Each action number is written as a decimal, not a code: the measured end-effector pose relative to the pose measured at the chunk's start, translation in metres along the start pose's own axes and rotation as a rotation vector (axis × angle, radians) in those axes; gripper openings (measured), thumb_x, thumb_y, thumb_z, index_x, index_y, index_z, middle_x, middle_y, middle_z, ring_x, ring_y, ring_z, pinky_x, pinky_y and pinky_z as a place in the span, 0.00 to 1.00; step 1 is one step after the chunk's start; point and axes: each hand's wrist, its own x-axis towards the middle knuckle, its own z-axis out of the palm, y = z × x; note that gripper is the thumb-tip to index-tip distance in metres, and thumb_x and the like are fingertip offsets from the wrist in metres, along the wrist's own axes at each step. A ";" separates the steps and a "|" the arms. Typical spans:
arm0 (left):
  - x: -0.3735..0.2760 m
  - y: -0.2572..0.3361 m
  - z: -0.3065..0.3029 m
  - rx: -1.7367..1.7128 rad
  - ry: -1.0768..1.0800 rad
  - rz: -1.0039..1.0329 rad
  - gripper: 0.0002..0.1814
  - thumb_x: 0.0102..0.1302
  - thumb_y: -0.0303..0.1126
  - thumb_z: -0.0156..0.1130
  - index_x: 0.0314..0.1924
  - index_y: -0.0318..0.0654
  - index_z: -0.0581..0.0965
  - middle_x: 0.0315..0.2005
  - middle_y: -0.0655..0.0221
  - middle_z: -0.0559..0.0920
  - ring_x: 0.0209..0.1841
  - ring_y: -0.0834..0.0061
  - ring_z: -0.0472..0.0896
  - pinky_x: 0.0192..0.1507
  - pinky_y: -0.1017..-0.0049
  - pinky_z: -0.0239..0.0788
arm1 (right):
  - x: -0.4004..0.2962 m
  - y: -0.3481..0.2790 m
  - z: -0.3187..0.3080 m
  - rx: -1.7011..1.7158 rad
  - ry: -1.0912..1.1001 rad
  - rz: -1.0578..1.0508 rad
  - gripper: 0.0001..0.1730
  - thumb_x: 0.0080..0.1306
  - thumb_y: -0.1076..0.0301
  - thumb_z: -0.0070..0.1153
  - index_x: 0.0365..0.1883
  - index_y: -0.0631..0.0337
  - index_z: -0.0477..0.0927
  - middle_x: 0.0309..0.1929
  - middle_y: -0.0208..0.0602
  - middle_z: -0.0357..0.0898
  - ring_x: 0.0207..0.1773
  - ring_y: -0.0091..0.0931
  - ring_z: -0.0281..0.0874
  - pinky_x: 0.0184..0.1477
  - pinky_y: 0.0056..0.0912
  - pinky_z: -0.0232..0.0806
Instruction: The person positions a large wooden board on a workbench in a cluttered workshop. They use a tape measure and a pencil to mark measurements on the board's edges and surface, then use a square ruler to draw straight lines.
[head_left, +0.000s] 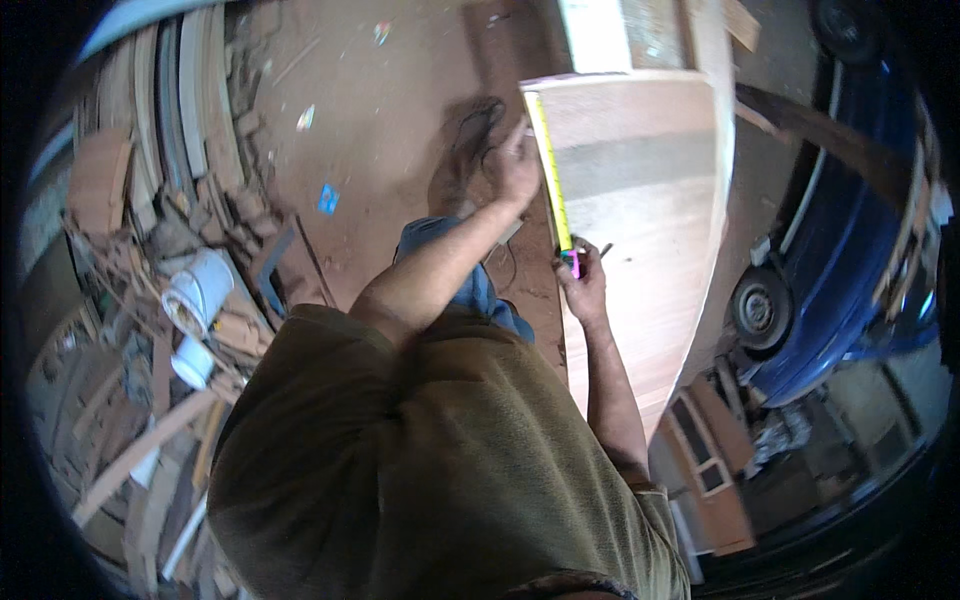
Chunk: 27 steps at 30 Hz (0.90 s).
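A wooden panel (637, 217) with pale and grey bands lies before me. Along its left edge runs the yellow blade of a tape measure (556, 180). My right hand (587, 289) grips the tape's teal and pink case (571, 262) over the panel, near that edge. A short dark stick, perhaps a pencil (607, 250), juts out by the fingers of this hand. My left hand (517, 171) is at the panel's left edge, beside the upper part of the blade. Its fingertips are blurred, and whether they pinch the blade or the edge is unclear.
Scrap wood (247, 217) and long boards (169, 97) are heaped at left, with a white bucket (196, 292) among them. A blue vehicle (840, 247) stands at right. Litter, including a blue wrapper (328, 199), dots the brown floor (360, 135).
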 end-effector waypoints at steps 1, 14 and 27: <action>-0.002 -0.005 -0.007 0.219 -0.039 -0.005 0.26 0.79 0.43 0.48 0.67 0.31 0.72 0.57 0.49 0.81 0.62 0.58 0.78 0.64 0.65 0.67 | -0.019 0.013 -0.003 -0.023 0.050 0.016 0.28 0.65 0.73 0.63 0.62 0.67 0.70 0.47 0.37 0.78 0.47 0.23 0.76 0.50 0.27 0.71; -0.322 0.040 -0.039 0.578 -0.637 0.545 0.23 0.76 0.35 0.51 0.62 0.24 0.74 0.56 0.45 0.79 0.58 0.57 0.78 0.62 0.63 0.67 | -0.430 0.282 -0.099 -0.231 0.696 -0.001 0.31 0.54 0.51 0.72 0.51 0.62 0.82 0.50 0.49 0.83 0.56 0.42 0.79 0.60 0.43 0.70; -0.709 -0.033 0.088 0.620 -1.783 0.585 0.12 0.74 0.33 0.60 0.51 0.36 0.82 0.45 0.64 0.83 0.42 0.75 0.80 0.45 0.74 0.74 | -0.729 0.584 -0.198 -0.058 0.952 0.198 0.31 0.47 0.56 0.77 0.50 0.56 0.84 0.49 0.43 0.83 0.53 0.40 0.81 0.56 0.41 0.74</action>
